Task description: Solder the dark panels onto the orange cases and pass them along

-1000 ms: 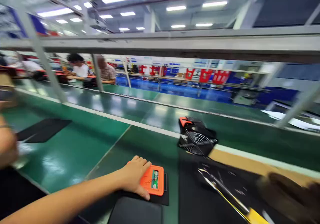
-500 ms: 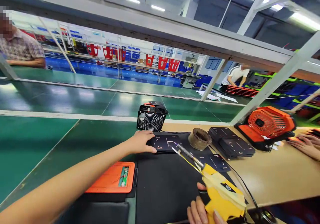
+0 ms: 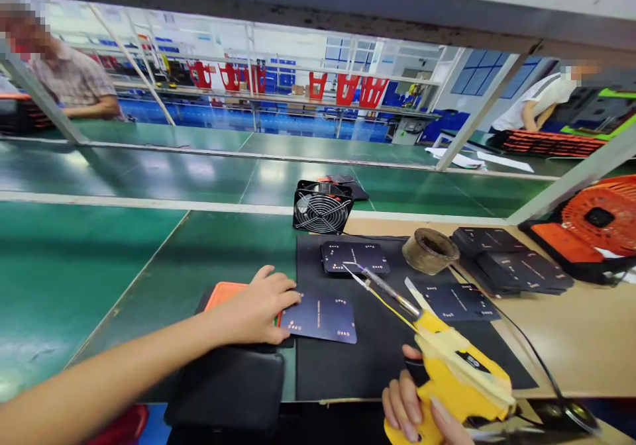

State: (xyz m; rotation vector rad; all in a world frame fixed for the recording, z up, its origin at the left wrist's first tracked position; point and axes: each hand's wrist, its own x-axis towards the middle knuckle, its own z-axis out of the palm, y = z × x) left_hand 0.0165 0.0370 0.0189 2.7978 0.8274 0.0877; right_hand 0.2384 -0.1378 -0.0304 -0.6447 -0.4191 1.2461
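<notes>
My left hand (image 3: 268,304) grips the left edge of a thin dark panel (image 3: 322,318) with copper-coloured dots near its corners. That panel overlaps the black mat, and its left end is over an orange housing (image 3: 224,293), mostly hidden by my hand. In my right hand (image 3: 408,402) is a yellow soldering gun (image 3: 460,372), its fingers wrapped round the handle. The gun's thin tip points up and left, in front of a small stack of dark panels (image 3: 355,258). Another dark panel (image 3: 460,301) lies right of the gun's barrel.
A small black fan (image 3: 322,210) stands behind the black mat (image 3: 348,372). A brown ring-shaped roll (image 3: 430,251) and stacked panels (image 3: 517,263) are to the right, before an orange fan (image 3: 601,216). A black case (image 3: 226,389) lies front left. Two people work beyond the frame.
My left hand has moved from the panel stack towards me and left, bringing one panel with it. The soldering gun stays in my right hand. The view has tilted down.
</notes>
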